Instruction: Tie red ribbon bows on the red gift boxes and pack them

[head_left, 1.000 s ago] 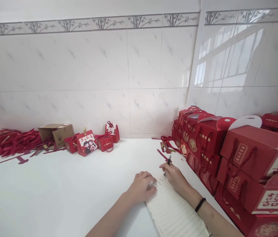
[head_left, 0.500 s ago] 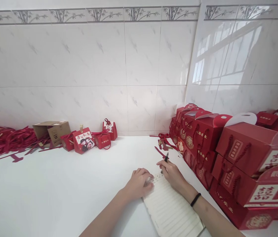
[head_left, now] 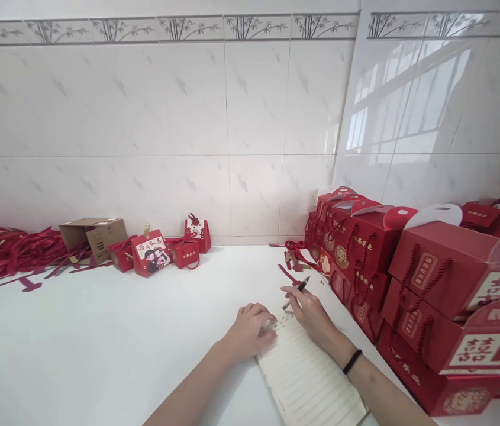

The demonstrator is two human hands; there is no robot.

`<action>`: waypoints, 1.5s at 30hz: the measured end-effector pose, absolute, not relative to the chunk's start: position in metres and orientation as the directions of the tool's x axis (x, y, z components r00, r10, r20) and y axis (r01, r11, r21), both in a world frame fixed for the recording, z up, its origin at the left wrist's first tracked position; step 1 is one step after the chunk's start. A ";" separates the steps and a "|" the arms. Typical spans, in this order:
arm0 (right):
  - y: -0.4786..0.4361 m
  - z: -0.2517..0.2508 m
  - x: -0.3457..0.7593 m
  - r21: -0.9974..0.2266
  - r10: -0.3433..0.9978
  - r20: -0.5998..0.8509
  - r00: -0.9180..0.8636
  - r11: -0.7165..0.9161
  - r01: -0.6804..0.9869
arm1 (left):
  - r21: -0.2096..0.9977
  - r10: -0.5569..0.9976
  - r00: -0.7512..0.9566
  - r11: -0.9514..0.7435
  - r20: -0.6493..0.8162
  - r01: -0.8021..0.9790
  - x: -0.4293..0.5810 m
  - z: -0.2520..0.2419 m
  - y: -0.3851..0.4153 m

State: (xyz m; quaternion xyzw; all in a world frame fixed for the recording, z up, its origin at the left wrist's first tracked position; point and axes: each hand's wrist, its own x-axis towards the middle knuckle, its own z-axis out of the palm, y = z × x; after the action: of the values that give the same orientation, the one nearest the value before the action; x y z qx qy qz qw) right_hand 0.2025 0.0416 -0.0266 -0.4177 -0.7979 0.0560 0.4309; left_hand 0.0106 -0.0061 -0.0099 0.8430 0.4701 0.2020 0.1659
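Note:
A lined notebook (head_left: 309,370) lies open on the white table, tilted, with some handwriting on its top lines. My right hand (head_left: 314,316), a black band on its wrist, rests on the page's upper right and is closed round a black pen (head_left: 303,284). The pen slants, with its lower end close to the written lines. My left hand (head_left: 250,331) lies at the notebook's upper left corner with its fingers curled. A small pale, see-through thing (head_left: 268,324) shows between its thumb and fingers; its kind I cannot make out.
Red gift boxes (head_left: 440,260) with rope handles are stacked along the right. Red ribbon scraps (head_left: 294,254) lie beyond the notebook. At the back left are small red boxes (head_left: 152,254), a cardboard box (head_left: 103,236) and a ribbon heap (head_left: 32,251). A tiled wall (head_left: 143,118) stands behind.
The pen has tipped over to the right in my right hand, and its lower end has moved slightly left. My left hand and the notebook stay in place.

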 end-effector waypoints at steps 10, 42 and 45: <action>0.045 -0.028 0.205 -0.432 0.702 0.650 -0.292 0.657 0.618 | 0.469 0.859 0.477 -0.504 0.186 0.725 0.010 -0.011 -0.006; 0.042 -0.026 0.206 -0.481 0.727 0.643 -0.239 0.627 0.613 | 0.492 0.864 0.463 -0.496 0.197 0.715 0.011 -0.013 -0.007; 0.044 -0.027 0.206 -0.484 0.724 0.642 -0.253 0.638 0.599 | 0.490 0.864 0.461 -0.497 0.202 0.716 0.011 -0.014 -0.007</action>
State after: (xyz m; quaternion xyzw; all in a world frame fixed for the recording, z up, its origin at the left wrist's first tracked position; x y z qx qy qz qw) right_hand 0.2059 0.0442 -0.0267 -0.4194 -0.7882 0.0703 0.4448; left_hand 0.0107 -0.0068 -0.0139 0.8376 0.4716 0.2168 0.1706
